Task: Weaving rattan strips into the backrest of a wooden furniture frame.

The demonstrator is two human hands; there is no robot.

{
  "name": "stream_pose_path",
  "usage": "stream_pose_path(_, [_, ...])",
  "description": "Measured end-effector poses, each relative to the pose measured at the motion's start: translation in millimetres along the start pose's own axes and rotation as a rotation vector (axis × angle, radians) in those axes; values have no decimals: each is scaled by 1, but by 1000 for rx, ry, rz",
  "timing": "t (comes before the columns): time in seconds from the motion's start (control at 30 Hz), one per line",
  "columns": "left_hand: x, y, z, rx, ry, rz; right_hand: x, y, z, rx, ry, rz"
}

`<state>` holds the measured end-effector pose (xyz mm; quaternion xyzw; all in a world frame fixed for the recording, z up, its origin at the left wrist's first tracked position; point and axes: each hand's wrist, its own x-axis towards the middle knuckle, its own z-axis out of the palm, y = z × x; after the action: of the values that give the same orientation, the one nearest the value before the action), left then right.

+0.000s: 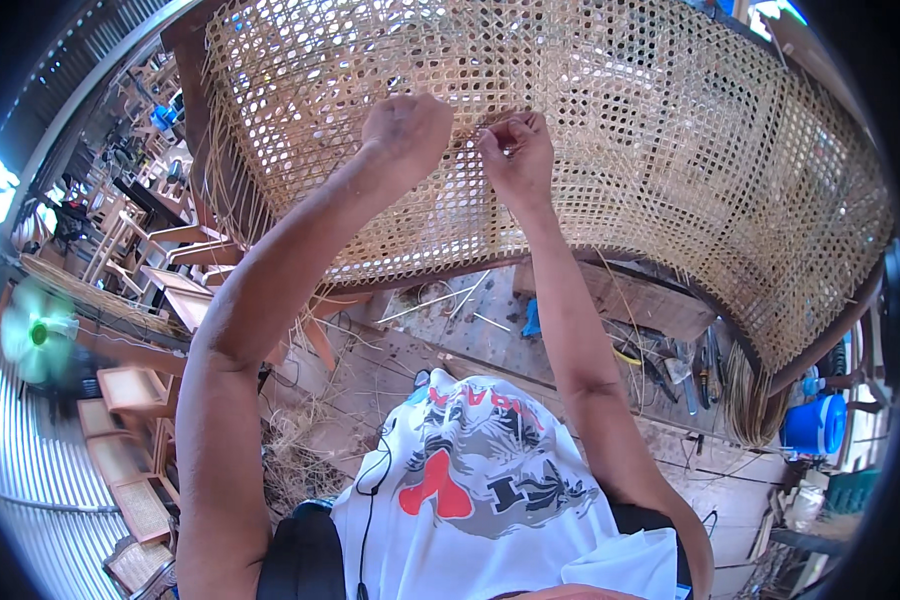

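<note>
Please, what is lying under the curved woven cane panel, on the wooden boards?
Under the woven cane panel, on the wooden boards, lie loose cane strips, a small blue thing and hand tools. The panel's weave covers whatever lies farther back.

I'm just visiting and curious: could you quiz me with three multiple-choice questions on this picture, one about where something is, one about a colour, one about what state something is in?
1. Where are both hands?
A. On the woven cane panel
B. On the floor
C. On the fan

2. What colour is the round container at the right edge?
A. Red
B. Blue
C. Yellow

3. How is the right hand?
A. Flat and open
B. Hanging at the side
C. Fingers pinched together at the weave

Answers: 1 A, the left hand and right hand both rest on the woven cane panel. 2 B, the round container is blue. 3 C, its fingertips close together against the mesh.
</note>
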<state>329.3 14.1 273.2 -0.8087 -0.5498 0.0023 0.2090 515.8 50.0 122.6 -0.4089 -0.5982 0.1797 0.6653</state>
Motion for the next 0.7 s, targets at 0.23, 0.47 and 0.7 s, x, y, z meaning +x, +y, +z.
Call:
stream_pose_path(0.23, [5,-20,19,-204,70,28,12,11,2,-62,10,-131])
stream_pose_path(0.47, [6,-39,-3,-482,-128,-148,5,-18,40,-267,146,-323])
stream_pose_path(0.7, [-7,-93,-11,-199,144,-34,-22,-2,19,-333,95,-153])
